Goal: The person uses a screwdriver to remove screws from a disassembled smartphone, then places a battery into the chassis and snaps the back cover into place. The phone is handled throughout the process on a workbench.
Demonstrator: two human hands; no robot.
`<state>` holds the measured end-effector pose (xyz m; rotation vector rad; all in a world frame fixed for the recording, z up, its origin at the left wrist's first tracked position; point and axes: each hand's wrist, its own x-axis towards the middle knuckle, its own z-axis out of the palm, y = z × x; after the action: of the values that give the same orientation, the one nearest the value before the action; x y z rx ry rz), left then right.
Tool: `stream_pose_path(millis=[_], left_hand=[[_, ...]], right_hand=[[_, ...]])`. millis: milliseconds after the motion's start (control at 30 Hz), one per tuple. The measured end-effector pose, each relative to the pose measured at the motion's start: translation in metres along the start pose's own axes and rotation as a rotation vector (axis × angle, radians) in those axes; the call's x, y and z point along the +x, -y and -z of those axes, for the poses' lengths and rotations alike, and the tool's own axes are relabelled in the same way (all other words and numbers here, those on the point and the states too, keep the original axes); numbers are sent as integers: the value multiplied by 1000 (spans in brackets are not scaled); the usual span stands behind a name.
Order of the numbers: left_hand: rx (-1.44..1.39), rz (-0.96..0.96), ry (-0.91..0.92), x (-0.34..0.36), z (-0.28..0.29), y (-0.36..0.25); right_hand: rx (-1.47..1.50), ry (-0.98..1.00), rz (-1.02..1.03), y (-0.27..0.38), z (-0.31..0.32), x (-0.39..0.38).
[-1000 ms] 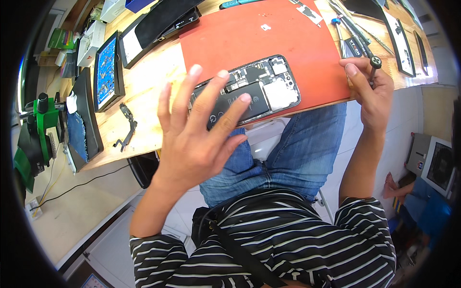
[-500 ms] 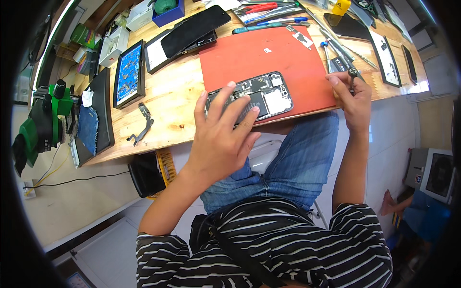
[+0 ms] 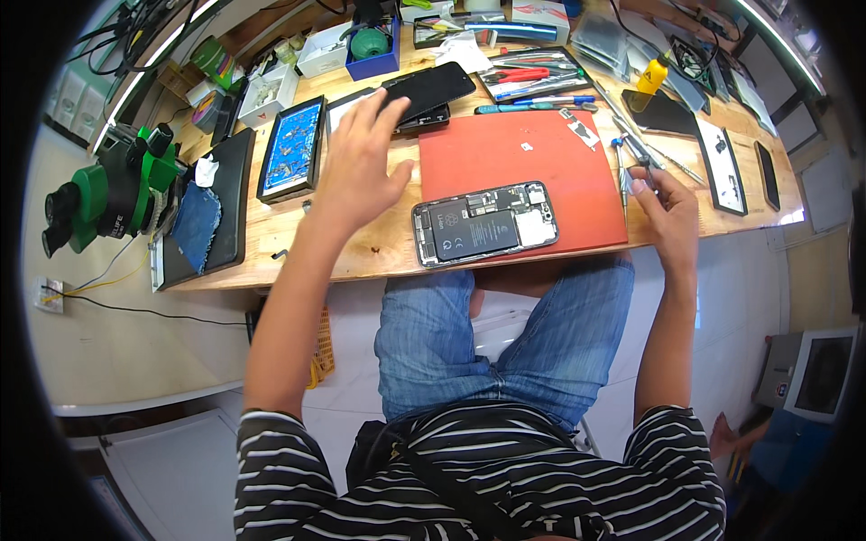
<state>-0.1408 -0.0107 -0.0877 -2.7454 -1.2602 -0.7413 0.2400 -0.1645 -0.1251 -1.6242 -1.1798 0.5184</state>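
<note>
An opened phone (image 3: 487,224), its battery and circuit board exposed, lies over the near left part of the red mat (image 3: 514,153) and the table edge. My left hand (image 3: 361,171) is raised up and left of it, fingers apart and holding nothing. Its fingertips overlap the near end of a black phone screen (image 3: 442,88); whether they touch it I cannot tell. At the mat's right edge my right hand (image 3: 669,212) pinches a small screwdriver (image 3: 646,163) between thumb and fingers. My left forearm mostly hides a thin dark flex part (image 3: 280,254).
Beyond the mat is a tray of tools (image 3: 532,77). A blue parts tray (image 3: 293,149) stands at left, beside a black pad (image 3: 233,198) and a green microscope (image 3: 117,198). To the right are a yellow bottle (image 3: 652,74), a white-backed frame (image 3: 722,167) and a phone (image 3: 768,171).
My left hand has left the opened phone and moved up and left toward the black screen. My right hand still holds the screwdriver, now tilted away. The whole view has shifted.
</note>
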Motion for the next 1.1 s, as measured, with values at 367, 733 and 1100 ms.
stream_pose_path(millis=[367,733,1100], left_hand=[[238,-84,191,35,-10,46],[113,-130,-400,47,-15,50],[-792,353,-364,-34,-14,-32]], right_hand=[[-599,-89,158,-7,16,57],[-464,535,595,65,-52,-6],[-458,816,602,76,-68,12]])
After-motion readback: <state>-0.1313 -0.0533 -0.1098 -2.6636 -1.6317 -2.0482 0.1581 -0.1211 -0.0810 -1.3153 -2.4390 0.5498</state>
